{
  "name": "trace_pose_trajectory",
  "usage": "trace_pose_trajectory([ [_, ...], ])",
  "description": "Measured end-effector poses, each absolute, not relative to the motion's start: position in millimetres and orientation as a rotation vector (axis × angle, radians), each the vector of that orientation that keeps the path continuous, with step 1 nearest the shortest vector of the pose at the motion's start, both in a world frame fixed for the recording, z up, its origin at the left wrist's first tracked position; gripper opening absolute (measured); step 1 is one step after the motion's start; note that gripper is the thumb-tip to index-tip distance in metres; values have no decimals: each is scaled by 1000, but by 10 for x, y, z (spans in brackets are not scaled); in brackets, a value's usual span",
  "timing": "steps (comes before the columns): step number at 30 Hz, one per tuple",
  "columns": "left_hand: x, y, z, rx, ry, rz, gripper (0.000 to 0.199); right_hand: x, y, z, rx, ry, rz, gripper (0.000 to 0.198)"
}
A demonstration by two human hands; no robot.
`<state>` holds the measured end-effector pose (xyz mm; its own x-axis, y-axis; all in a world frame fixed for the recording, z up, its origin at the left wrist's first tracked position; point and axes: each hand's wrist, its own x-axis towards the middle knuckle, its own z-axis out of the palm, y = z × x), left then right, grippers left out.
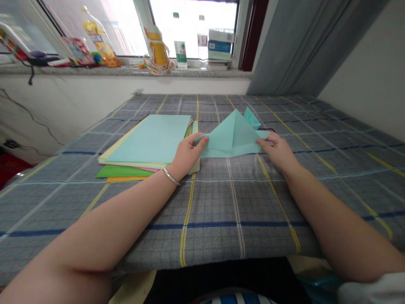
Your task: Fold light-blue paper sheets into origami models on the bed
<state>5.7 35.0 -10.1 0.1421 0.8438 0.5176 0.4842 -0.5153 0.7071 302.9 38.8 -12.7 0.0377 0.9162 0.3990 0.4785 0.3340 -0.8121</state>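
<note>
Between my two hands is a light blue-green sheet of folded paper, raised to a peak in the middle with a crease running down from it. My left hand pinches its left corner between thumb and fingers. At the opposite corner, my right hand grips the paper the same way. Just behind the sheet stands a small folded paper piece of the same colour. A dark-edged flat object, mostly hidden, lies behind my right fingers.
Left of the folded sheet lies a stack of coloured paper, blue on top. A plaid cloth covers the table. Along the windowsill stand an orange drink bottle, a yellow container, clear bottles and boxes. A grey curtain hangs at right.
</note>
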Motion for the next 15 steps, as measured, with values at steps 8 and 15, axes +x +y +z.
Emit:
trace_pose_trajectory([
  [8,61,374,-105,2145,1544,1101,38,3085,329,-114,-1512,-1569,964,28],
  [15,64,356,-136,2377,1530,892,37,3082,338,-125,-1676,-1527,1096,20],
])
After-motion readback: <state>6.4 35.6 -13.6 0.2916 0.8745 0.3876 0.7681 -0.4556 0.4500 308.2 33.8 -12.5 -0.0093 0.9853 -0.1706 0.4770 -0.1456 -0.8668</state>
